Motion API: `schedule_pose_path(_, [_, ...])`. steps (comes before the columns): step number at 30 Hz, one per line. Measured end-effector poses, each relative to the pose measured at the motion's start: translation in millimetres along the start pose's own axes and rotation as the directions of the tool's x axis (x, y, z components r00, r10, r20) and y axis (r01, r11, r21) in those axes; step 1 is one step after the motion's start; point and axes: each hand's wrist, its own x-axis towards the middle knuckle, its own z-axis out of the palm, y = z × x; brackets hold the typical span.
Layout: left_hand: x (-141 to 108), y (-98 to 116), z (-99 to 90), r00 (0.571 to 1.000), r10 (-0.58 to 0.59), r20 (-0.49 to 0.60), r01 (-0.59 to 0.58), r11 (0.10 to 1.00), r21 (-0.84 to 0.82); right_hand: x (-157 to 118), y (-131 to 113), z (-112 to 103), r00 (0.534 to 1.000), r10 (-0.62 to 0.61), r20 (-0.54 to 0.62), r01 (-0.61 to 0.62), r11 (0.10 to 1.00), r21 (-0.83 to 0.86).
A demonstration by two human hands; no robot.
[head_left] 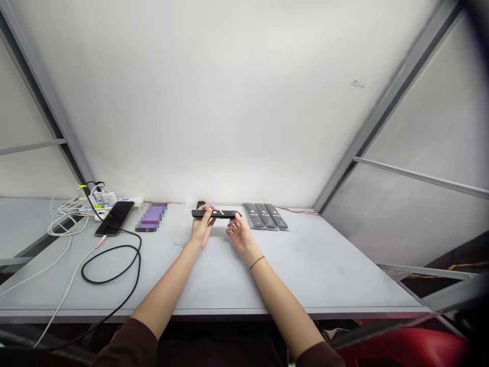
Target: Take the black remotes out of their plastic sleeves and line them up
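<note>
My left hand (202, 226) grips the left part of a black remote control (219, 214) with buttons on its face. The fingertips of my right hand (240, 233) hold the remote's right end from below. Just behind my left hand, the end of another dark remote (200, 204) shows, mostly hidden. To the right lie 3 dark remotes in clear plastic wrap (265, 216), side by side and out of reach of my fingers. A smartphone (114, 218) lies face up at the left, beside a pixelated purple object (152, 217).
The grey table (317, 270) meets a white wall panel at the back, with grey metal frame bars on both sides. A power strip (110, 202) and tangled white and black cables (110, 265) sit at the left. A red chair (401, 349) stands at the lower right.
</note>
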Motion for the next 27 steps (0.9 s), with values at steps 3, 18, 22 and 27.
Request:
schedule_pose_path(3, [-5, -5, 2.4, 0.996, 0.027, 0.088, -0.031, 0.998, 0.045, 4, -1, -5, 0.998, 0.029, -0.050, -0.025, 0.997, 0.076])
schedule_pose_path(18, [-2, -16, -7.7, 0.977, 0.045, 0.206, -0.087, 0.976, 0.198, 4, -2, -9, 0.974, 0.219, -0.053, -0.193, 0.932, 0.306])
schedule_pose_path(22, [5, -13, -10.2, 0.998, 0.011, 0.069, -0.019, 0.993, 0.112, 1, 2, -4, 0.967, 0.254, 0.025, -0.253, 0.937, 0.240])
schedule_pose_path(27, [10, -10, -14.9, 0.999, -0.036, 0.009, 0.035, 0.993, 0.108, -6, 9, 3, 0.967, 0.217, 0.137, -0.227, 0.972, 0.058])
